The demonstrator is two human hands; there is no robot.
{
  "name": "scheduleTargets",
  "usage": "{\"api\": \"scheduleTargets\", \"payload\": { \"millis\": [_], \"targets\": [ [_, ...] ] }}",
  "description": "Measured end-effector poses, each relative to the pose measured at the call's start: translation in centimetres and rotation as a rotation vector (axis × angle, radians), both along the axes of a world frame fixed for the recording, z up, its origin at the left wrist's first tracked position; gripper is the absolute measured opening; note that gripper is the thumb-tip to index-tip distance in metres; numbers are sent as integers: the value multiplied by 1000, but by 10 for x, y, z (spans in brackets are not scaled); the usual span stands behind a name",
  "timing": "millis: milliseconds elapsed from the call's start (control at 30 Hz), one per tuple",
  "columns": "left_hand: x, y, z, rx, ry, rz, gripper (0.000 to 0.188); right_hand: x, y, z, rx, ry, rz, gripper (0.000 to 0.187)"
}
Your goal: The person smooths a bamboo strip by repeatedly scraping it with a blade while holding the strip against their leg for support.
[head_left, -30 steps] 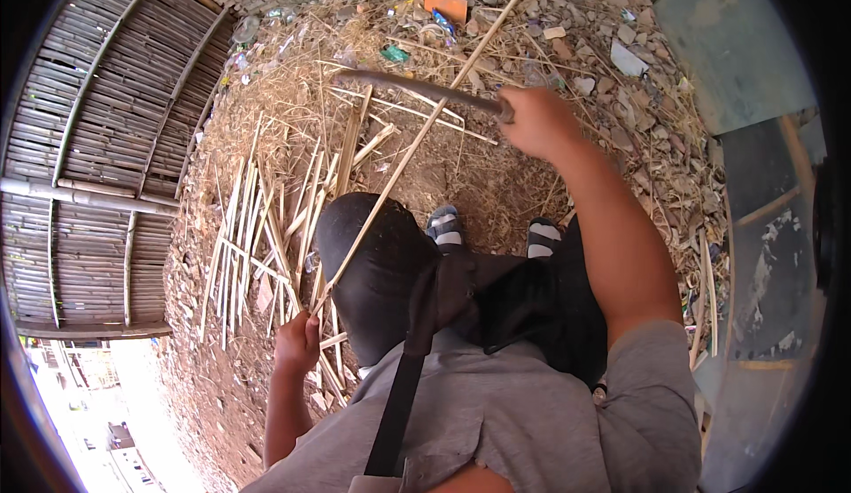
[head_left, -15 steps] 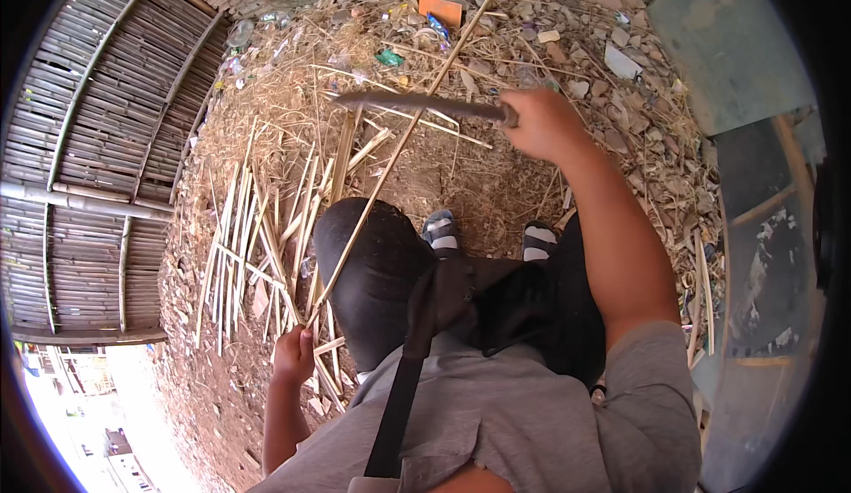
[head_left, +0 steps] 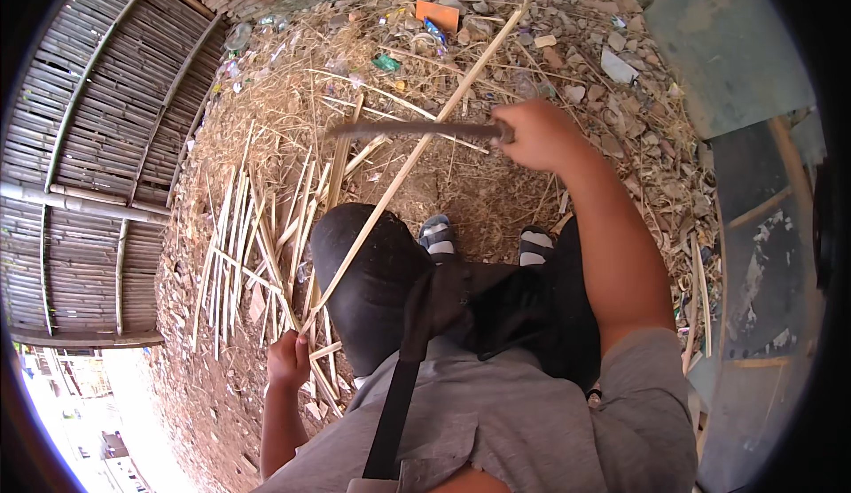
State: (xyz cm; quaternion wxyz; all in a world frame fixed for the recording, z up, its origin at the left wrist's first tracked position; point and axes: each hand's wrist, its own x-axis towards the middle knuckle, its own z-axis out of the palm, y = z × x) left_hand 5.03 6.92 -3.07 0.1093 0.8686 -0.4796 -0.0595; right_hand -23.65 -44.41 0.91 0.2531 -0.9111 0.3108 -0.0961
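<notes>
From my end, the largest thing in view is the littered ground (head_left: 483, 183), spreading out ahead of both hands. The cane wall (head_left: 106, 125) rises well to the left of the left hand (head_left: 289, 358). The left leg (head_left: 377, 289) is bent just right of that hand, and loose strips (head_left: 238, 249) lie in a heap ahead of it, mostly to its left.

The long strip (head_left: 409, 166) runs from the left hand slantwise over the knee, its far end beyond the right hand (head_left: 539, 136). I see the left fingers closed on its near end. The right hand is clamped on the knife (head_left: 390, 129), whose blade points left from the fist and crosses the strip; I can't tell whether its edge touches.

I read this as the working step: the blade being used on the braced strip. Any further stroke, I judge, calls for a firm left grip, the strip steady on the knee, and the edge kept clear of leg and fingers.
</notes>
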Motion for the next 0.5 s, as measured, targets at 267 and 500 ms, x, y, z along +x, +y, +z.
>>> {"api": "scheduleTargets", "payload": {
  "millis": [267,500],
  "targets": [
    [-5,0,-1,22,-215,35,32,-24,-30,-6,36,-11,-208,25],
    [-12,-2,-11,-57,-289,69,32,-36,-38,-11,-27,-100,-378,32]
  ]
}}
